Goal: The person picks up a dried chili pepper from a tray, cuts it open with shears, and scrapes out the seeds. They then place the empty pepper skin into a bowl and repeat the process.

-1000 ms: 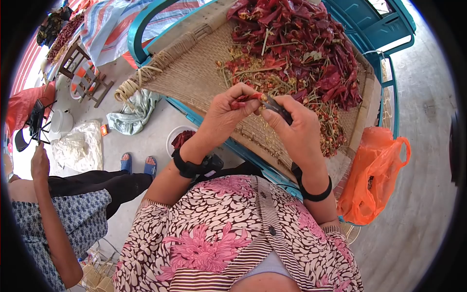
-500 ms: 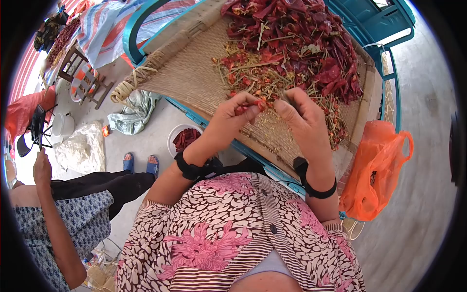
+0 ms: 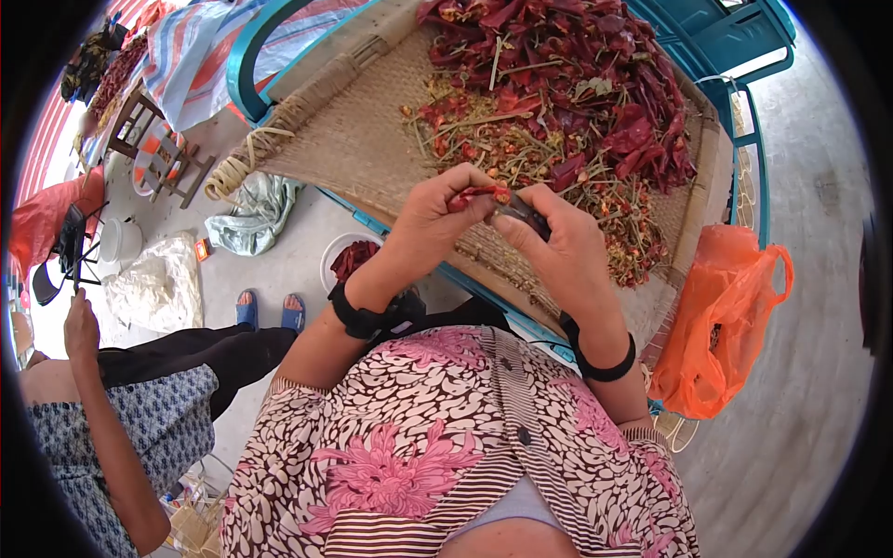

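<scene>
My left hand (image 3: pixel 430 223) pinches a red dried chili pepper (image 3: pixel 476 192) between thumb and fingers. Close against it, my right hand (image 3: pixel 569 244) is closed round a small dark tool (image 3: pixel 523 216) whose kind I cannot make out. The tool's end is at the chili, though the fingers partly hide where they meet. Just beyond both hands lies a heap of dark red dried chilies (image 3: pixel 642 126), with a looser scatter of stems and seeds (image 3: pixel 619 228) at its near side. All of this rests on a woven mat (image 3: pixel 349 139).
Blue metal rails (image 3: pixel 244 70) frame the mat. An orange plastic bag (image 3: pixel 716 325) hangs at the right. Below the mat's left edge stands a white bucket (image 3: pixel 327 265) with red pieces inside. Another person's arm (image 3: pixel 107 428) is at the left, near a wooden stool (image 3: pixel 158 149).
My right hand has moved left, bringing the dark tool up to the chili in my left hand. The left hand keeps its pinch and has barely shifted.
</scene>
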Demonstrator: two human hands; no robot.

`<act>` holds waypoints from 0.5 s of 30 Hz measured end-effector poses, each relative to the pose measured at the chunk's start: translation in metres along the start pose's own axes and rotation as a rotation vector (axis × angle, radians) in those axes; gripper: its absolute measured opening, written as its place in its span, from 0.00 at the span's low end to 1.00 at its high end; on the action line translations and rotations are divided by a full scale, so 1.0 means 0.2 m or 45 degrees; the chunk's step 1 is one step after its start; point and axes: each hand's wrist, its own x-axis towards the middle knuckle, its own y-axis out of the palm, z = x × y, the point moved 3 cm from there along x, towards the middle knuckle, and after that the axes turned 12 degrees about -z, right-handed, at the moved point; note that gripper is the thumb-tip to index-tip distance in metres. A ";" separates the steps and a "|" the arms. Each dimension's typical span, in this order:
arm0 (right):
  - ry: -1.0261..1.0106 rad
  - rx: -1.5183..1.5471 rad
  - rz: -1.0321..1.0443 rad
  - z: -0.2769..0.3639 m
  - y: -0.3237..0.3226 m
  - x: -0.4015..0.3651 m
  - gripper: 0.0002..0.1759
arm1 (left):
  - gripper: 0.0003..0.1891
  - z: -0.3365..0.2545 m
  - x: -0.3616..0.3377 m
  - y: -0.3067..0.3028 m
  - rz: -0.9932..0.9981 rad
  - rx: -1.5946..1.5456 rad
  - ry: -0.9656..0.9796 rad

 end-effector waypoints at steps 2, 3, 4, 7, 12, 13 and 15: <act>-0.078 -0.057 -0.110 0.02 0.00 0.00 0.18 | 0.05 0.01 0.00 0.00 -0.019 0.082 0.014; -0.119 -0.085 -0.166 0.03 0.00 -0.01 0.17 | 0.04 0.01 0.00 0.00 -0.026 0.091 0.003; -0.144 -0.105 -0.221 0.04 0.01 -0.01 0.17 | 0.04 0.02 0.00 0.00 -0.034 0.100 -0.008; -0.199 -0.158 -0.335 0.04 0.02 -0.02 0.16 | 0.04 0.02 -0.01 0.01 -0.034 -0.036 -0.002; -0.262 -0.199 -0.299 0.02 0.02 -0.02 0.15 | 0.05 0.01 -0.02 0.01 -0.016 0.001 -0.105; -0.245 -0.161 -0.271 0.02 0.02 -0.03 0.15 | 0.05 0.01 -0.02 0.00 -0.008 0.024 -0.139; -0.214 -0.086 -0.216 0.02 0.01 -0.03 0.14 | 0.05 0.00 -0.02 0.00 0.089 -0.199 -0.275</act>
